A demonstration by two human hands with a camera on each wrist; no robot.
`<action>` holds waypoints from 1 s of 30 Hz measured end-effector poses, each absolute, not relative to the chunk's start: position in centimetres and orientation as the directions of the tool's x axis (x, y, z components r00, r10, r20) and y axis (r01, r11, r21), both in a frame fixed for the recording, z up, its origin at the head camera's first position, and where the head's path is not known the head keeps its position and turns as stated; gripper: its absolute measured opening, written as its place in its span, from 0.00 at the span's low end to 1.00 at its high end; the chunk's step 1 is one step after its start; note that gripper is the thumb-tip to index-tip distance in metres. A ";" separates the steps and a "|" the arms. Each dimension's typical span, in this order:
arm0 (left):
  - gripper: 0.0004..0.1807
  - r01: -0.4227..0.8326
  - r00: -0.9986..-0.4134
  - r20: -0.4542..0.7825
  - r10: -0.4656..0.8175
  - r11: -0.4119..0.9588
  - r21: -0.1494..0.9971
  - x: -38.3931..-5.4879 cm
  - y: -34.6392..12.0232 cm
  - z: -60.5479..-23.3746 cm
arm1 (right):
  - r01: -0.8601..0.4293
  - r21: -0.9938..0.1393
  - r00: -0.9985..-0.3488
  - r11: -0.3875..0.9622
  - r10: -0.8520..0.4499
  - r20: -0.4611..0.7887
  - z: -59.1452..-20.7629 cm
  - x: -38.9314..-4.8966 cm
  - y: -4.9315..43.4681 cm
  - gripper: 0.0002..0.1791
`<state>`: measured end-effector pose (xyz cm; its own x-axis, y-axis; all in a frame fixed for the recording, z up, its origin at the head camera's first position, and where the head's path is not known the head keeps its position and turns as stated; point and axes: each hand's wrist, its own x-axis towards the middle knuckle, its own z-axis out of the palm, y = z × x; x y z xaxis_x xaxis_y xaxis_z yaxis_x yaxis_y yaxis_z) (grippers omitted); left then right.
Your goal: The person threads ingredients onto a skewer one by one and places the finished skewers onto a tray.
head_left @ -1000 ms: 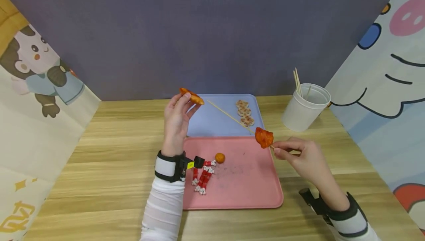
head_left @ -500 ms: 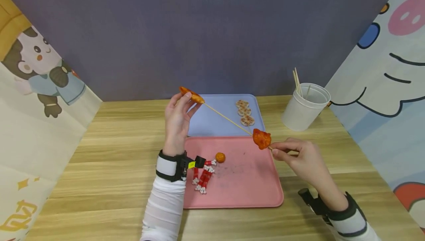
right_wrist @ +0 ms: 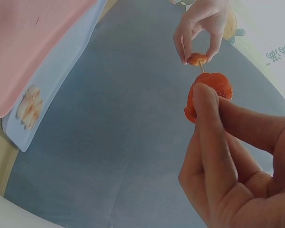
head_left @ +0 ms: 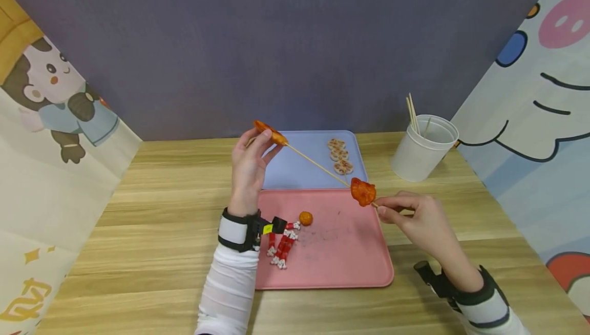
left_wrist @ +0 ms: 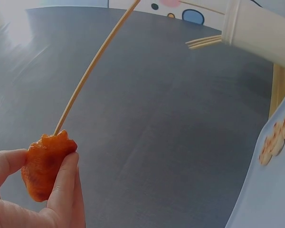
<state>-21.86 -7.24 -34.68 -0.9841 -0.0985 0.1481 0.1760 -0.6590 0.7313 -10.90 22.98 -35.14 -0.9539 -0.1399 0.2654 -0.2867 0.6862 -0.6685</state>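
My left hand (head_left: 249,166) pinches a glossy orange glazed food piece (left_wrist: 45,166) between thumb and fingers, raised over the blue tray. In the left wrist view, the tip of a wooden skewer (left_wrist: 88,71) meets that piece's upper edge. At the skewer's other end, my right hand (head_left: 421,222) pinches the stick with thumb and forefinger. Just ahead of those fingertips, a second, redder glazed piece (head_left: 363,192) is threaded on the skewer. The stick slants up leftward between the two pieces, above the trays. The right wrist view shows the redder piece (right_wrist: 218,85) close to my thumb.
A pink tray (head_left: 341,268) holds an orange ball (head_left: 306,218) and several red, white-ended pieces (head_left: 285,247). Behind it, a blue tray (head_left: 295,171) carries a skewer of browned white slices (head_left: 339,154). A white bucket (head_left: 417,158) with skewers (head_left: 412,112) stands at the back right.
The skewer tip, apart from the left hand's orange piece one second ago, now meets it. My right hand has shifted slightly left, and my left hand slightly right.
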 end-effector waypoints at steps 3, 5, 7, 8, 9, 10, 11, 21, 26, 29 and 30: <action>0.10 0.170 -0.985 0.142 -0.097 -0.660 0.731 -21.9 -7.1 -34.7 | -0.287 -0.674 -0.954 0.681 -0.138 0.266 -35.1 -10.9 23.0 0.05; 0.10 0.168 -0.986 0.137 -0.098 -0.660 0.732 -21.9 -7.1 -34.7 | -0.286 -0.675 -0.954 0.680 -0.137 0.267 -35.1 -10.9 23.0 0.05; 0.10 0.163 -0.987 0.131 -0.097 -0.662 0.732 -21.9 -7.0 -34.6 | -0.285 -0.674 -0.954 0.682 -0.136 0.266 -35.1 -10.9 23.0 0.05; 0.10 0.160 -0.987 0.127 -0.097 -0.666 0.729 -21.9 -7.0 -34.6 | -0.284 -0.672 -0.954 0.684 -0.136 0.265 -35.1 -10.9 23.0 0.05; 0.10 0.157 -0.987 0.126 -0.095 -0.665 0.730 -21.9 -7.0 -34.7 | -0.283 -0.671 -0.955 0.686 -0.136 0.264 -35.1 -10.9 23.0 0.05; 0.10 0.155 -0.988 0.125 -0.093 -0.665 0.730 -21.9 -7.0 -34.7 | -0.282 -0.670 -0.955 0.686 -0.137 0.262 -35.1 -10.9 23.0 0.05; 0.10 0.151 -0.988 0.123 -0.089 -0.668 0.728 -21.9 -7.0 -34.7 | -0.282 -0.667 -0.955 0.689 -0.138 0.262 -35.1 -10.9 23.0 0.05; 0.07 0.124 -0.990 0.134 -0.034 -0.646 0.753 -22.4 -6.5 -35.6 | -0.299 -0.670 -0.951 0.680 -0.152 0.270 -35.5 -11.2 23.0 0.06; 0.05 0.057 -0.995 0.096 0.026 -0.644 0.763 -22.8 -5.6 -36.3 | -0.277 -0.671 -0.958 0.688 -0.148 0.244 -35.9 -11.5 23.1 0.06; 0.05 0.015 -0.996 0.067 0.058 -0.634 0.773 -22.9 -5.0 -36.6 | -0.249 -0.681 -0.967 0.689 -0.141 0.211 -36.1 -11.6 23.0 0.07; 0.05 -0.001 -0.996 0.058 0.073 -0.629 0.778 -22.9 -4.8 -36.7 | -0.241 -0.681 -0.970 0.691 -0.139 0.202 -36.1 -11.7 23.0 0.07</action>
